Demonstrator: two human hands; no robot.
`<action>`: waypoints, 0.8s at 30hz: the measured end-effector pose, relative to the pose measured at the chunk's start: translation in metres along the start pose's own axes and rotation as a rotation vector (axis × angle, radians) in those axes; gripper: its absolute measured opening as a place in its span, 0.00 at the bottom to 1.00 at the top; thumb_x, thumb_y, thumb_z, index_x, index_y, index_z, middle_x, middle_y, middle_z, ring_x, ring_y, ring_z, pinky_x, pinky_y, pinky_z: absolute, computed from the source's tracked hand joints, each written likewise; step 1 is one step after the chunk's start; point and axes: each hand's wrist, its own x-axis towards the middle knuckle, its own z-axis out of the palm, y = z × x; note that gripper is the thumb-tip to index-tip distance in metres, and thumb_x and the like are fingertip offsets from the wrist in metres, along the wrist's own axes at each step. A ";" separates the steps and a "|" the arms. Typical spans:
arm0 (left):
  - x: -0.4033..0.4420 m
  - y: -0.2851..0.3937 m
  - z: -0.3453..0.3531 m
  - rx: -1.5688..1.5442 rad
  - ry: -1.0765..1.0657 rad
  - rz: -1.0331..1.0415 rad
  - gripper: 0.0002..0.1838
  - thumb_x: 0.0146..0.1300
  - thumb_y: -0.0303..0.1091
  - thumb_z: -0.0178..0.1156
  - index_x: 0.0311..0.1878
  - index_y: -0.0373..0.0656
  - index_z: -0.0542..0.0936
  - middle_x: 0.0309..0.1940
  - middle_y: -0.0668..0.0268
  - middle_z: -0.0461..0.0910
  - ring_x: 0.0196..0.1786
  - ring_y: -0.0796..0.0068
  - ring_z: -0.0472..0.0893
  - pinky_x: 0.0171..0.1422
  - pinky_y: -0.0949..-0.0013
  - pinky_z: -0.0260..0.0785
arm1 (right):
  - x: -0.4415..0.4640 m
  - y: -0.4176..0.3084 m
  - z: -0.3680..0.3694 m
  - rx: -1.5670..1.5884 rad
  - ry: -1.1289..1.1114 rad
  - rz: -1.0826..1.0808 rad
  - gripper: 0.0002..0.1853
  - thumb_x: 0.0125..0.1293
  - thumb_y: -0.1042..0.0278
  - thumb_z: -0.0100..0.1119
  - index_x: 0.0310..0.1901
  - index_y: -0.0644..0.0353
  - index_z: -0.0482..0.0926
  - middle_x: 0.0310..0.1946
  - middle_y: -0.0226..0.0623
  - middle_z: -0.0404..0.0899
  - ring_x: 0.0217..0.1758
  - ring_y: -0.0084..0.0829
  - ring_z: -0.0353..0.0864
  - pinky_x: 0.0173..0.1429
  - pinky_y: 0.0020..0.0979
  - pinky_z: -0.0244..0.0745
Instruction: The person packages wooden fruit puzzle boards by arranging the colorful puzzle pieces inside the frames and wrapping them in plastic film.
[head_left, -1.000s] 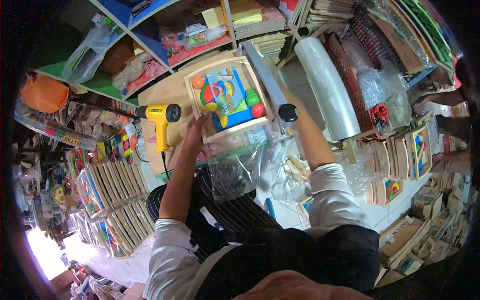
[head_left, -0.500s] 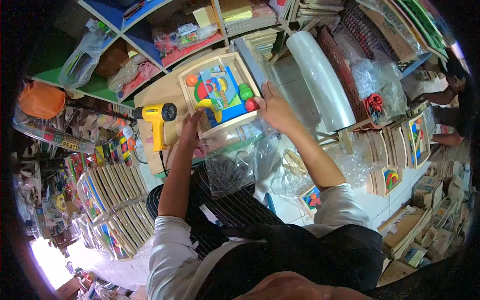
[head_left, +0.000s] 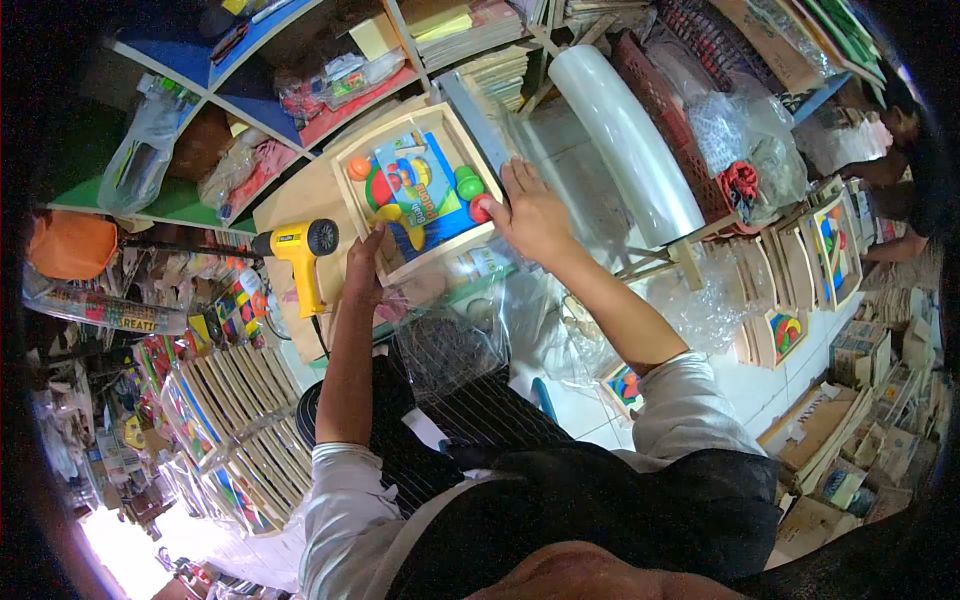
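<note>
A shallow wooden tray (head_left: 432,262) with toy fruit in it lies tilted on the worktable in front of me. Inside are an orange ball (head_left: 359,168), a green piece (head_left: 468,182), a red ball (head_left: 481,208), a yellow banana (head_left: 388,214) and a printed card (head_left: 418,180). My left hand (head_left: 364,268) grips the tray's lower left edge, its fingers partly hidden. At the right corner, my right hand (head_left: 533,212) lies with fingers stretched over a grey metal bar (head_left: 474,122), thumb by the red ball. Clear plastic film (head_left: 455,335) hangs below the tray.
A yellow heat gun (head_left: 298,258) lies left of the tray. A large roll of clear film (head_left: 625,145) is on the right. Stacked wooden trays (head_left: 235,400) stand at lower left, more trays (head_left: 800,255) at right. Shelves (head_left: 205,95) rise behind the table.
The whole view has shifted slightly, with the tray and both hands now a little farther left and up. My right hand's fingers have slid onto the grey bar; the left keeps its grip.
</note>
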 end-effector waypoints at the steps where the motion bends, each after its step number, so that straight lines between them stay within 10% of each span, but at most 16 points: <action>1: -0.003 0.002 0.003 -0.004 -0.007 0.005 0.24 0.59 0.43 0.59 0.55 0.40 0.69 0.46 0.63 0.74 0.47 0.69 0.75 0.49 0.64 0.69 | -0.001 -0.001 -0.002 -0.047 -0.005 -0.014 0.38 0.64 0.41 0.42 0.59 0.74 0.62 0.62 0.58 0.60 0.68 0.50 0.56 0.66 0.46 0.56; 6: -0.021 0.011 0.018 0.099 0.042 0.080 0.24 0.59 0.43 0.58 0.55 0.40 0.69 0.43 0.63 0.75 0.44 0.70 0.76 0.47 0.64 0.71 | 0.005 -0.008 -0.017 -0.166 -0.072 -0.037 0.37 0.64 0.41 0.43 0.60 0.72 0.61 0.63 0.58 0.57 0.70 0.51 0.49 0.69 0.46 0.48; 9: -0.021 0.016 0.021 0.050 0.080 -0.046 0.22 0.60 0.42 0.58 0.54 0.40 0.70 0.41 0.64 0.75 0.42 0.72 0.76 0.45 0.65 0.72 | 0.081 0.048 -0.002 0.607 -0.426 0.109 0.41 0.65 0.38 0.37 0.66 0.69 0.51 0.70 0.52 0.41 0.74 0.46 0.31 0.74 0.41 0.30; 13: -0.023 0.014 0.028 -0.014 0.165 -0.029 0.20 0.60 0.40 0.58 0.52 0.39 0.71 0.40 0.65 0.75 0.39 0.73 0.76 0.42 0.69 0.71 | 0.185 0.096 0.045 0.459 -0.308 0.069 0.36 0.64 0.47 0.45 0.68 0.58 0.51 0.70 0.48 0.45 0.74 0.44 0.32 0.74 0.38 0.31; 20: -0.028 0.024 0.035 0.060 0.253 0.004 0.20 0.60 0.40 0.58 0.52 0.39 0.72 0.41 0.65 0.76 0.41 0.74 0.76 0.43 0.69 0.69 | 0.229 0.098 0.067 0.052 -0.282 -0.007 0.08 0.48 0.65 0.58 0.32 0.49 0.81 0.37 0.34 0.81 0.50 0.42 0.75 0.51 0.61 0.60; 24: -0.015 0.014 0.017 0.044 0.199 0.024 0.22 0.59 0.42 0.59 0.52 0.39 0.72 0.42 0.64 0.76 0.43 0.72 0.76 0.45 0.68 0.69 | 0.227 0.104 0.054 -0.345 -0.013 -0.057 0.05 0.46 0.67 0.59 0.28 0.47 0.80 0.34 0.32 0.80 0.44 0.37 0.76 0.49 0.58 0.61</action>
